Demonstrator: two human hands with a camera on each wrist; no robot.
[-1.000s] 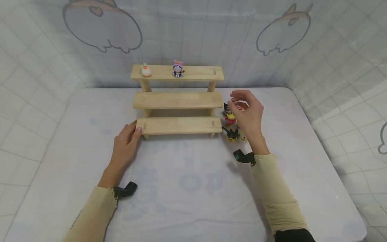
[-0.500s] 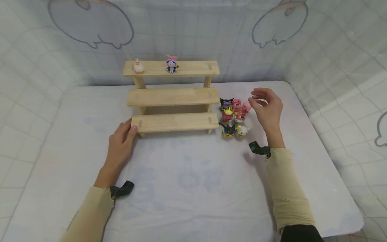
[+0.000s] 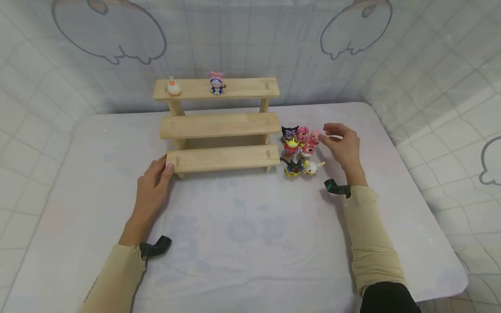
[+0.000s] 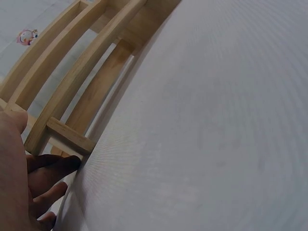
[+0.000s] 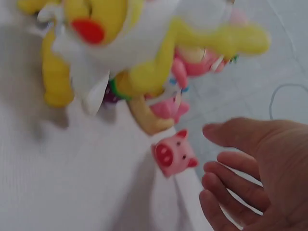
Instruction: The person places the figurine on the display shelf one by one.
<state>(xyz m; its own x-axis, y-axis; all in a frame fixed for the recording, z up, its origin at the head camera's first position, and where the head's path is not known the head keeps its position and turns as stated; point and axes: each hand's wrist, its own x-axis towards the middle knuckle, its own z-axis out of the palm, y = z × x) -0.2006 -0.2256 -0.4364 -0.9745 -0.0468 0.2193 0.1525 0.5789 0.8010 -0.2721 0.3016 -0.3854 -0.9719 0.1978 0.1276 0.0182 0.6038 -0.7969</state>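
Note:
My left hand (image 3: 150, 189) holds the left end of the bottom step of a three-tier wooden display stand (image 3: 223, 160), thumb on top. In the left wrist view its fingers (image 4: 50, 175) bend against the step's end. Over on the right, my right hand (image 3: 344, 145) is beside a cluster of small toy figures, nothing between its thumb and fingers. Closest to it is a pink pig figurine (image 5: 174, 151), just off the fingertips in the right wrist view. A red-and-yellow figure (image 3: 291, 148) and a white figure with yellow ears (image 3: 312, 167) belong to the same cluster.
A white duck figure (image 3: 173, 88) and a blue figure with a pink hat (image 3: 216, 83) stand on the top tier. Nearest the bottom step's right end is a black-eared figure (image 3: 293, 168). A patterned curtain (image 3: 242, 43) hangs behind the white-covered table (image 3: 242, 261).
My right hand has drawn back rightward from over the cluster, then lowered beside the pink pig. My left hand keeps its hold on the stand. The head view has shifted slightly.

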